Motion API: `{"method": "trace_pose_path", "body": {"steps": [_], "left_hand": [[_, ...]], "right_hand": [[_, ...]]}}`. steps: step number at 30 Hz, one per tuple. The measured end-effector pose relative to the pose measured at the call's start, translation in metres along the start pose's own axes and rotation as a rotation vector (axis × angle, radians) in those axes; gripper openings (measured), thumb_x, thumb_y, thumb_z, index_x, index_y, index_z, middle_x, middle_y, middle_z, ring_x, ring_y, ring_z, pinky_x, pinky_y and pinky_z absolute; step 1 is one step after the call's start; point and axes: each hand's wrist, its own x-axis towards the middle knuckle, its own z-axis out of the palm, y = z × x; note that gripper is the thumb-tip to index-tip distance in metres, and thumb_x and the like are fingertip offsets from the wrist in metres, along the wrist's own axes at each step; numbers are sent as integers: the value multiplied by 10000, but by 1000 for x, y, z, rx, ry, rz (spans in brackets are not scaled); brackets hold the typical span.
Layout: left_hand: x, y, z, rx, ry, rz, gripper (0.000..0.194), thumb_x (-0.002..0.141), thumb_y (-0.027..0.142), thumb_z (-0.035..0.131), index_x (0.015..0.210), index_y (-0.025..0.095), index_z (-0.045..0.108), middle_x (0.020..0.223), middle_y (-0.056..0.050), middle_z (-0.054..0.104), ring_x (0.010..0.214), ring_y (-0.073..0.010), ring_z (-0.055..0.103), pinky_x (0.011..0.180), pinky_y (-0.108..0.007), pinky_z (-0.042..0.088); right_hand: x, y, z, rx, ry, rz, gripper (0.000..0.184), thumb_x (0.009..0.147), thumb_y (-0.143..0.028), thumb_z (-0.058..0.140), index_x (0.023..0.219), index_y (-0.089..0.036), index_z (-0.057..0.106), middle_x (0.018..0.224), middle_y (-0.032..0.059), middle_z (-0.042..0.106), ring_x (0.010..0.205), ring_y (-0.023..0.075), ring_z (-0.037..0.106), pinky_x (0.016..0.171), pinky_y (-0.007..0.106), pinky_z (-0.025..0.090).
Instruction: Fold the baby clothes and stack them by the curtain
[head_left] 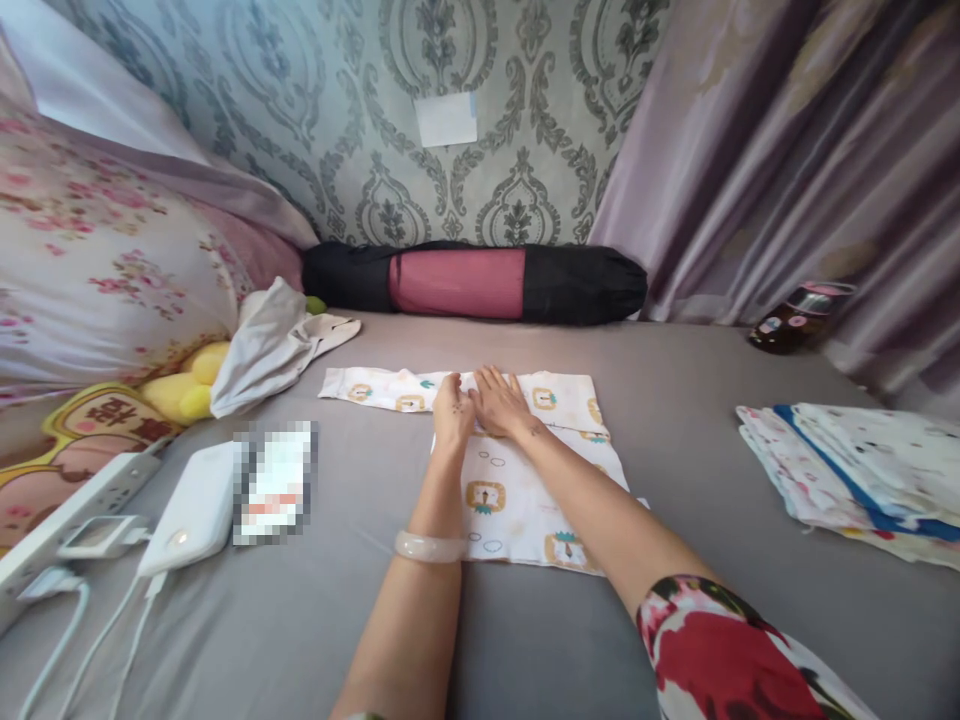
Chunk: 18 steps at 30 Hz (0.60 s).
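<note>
A white child's shirt with a tan lion print lies spread on the grey sheet, one long sleeve stretching out to the left. Its upper part is folded over into a band along the far edge. My right hand presses flat on that band, fingers stretched forward. Close beside it, my left hand is turned on its side where the sleeve meets the body. Its fingers look closed on the cloth, though they are partly hidden. A pale bangle circles my left forearm.
Folded clothes are stacked at right, with a dark bottle behind. A black and pink roll lies along the wall. At left are a power strip, a white power bank with cables, a blurred item and a pale cloth.
</note>
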Motion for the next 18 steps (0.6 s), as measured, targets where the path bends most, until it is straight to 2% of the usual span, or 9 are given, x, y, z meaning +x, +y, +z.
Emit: {"method": "trace_pose_path", "body": {"steps": [5,9,11,13,15,18], "left_hand": [[12,-8,-18,-316,137,-144,211,765,133,480,922,170,616,917,-85,688,950,-204,643,917,-363,471],[18,-9,-42,-603,222,-338,162,720,168,537,875,173,584,845,-54,656,836,-164,646,792,-309,503],[20,-8,-55,-693,320,-415,136,722,185,545,857,176,562,811,-32,631,782,-138,634,746,-277,499],[24,-6,-66,-735,473,-463,76,747,196,524,821,181,532,768,0,589,732,-112,608,706,-243,485],[26,-6,-77,-745,634,-493,22,781,193,480,769,184,497,726,25,533,697,-101,577,673,-224,470],[27,-8,-92,-790,793,-521,90,811,175,437,726,188,462,712,28,483,697,-108,541,659,-229,468]], "right_hand": [[3,3,6,2,23,2,572,990,-368,207,1492,-105,286,1575,102,234,1456,212,127,1163,466,49],[7,-2,-6,-15,-59,39,551,981,-335,247,1469,-92,325,1561,135,262,1440,252,184,1150,493,101],[11,-10,-15,-61,-73,31,509,958,-279,315,1412,-69,407,1527,181,315,1417,287,232,1134,520,133],[18,-26,-20,-113,-10,-65,444,928,-211,371,1332,-72,493,1493,201,359,1398,299,260,1129,532,133],[26,-48,-20,-112,34,-230,397,919,-171,385,1284,-116,533,1470,169,401,1379,277,288,1127,516,162],[40,-90,-11,-4,-89,-447,368,941,-188,373,1273,-197,533,1417,91,475,1333,228,355,1085,451,295]]}}
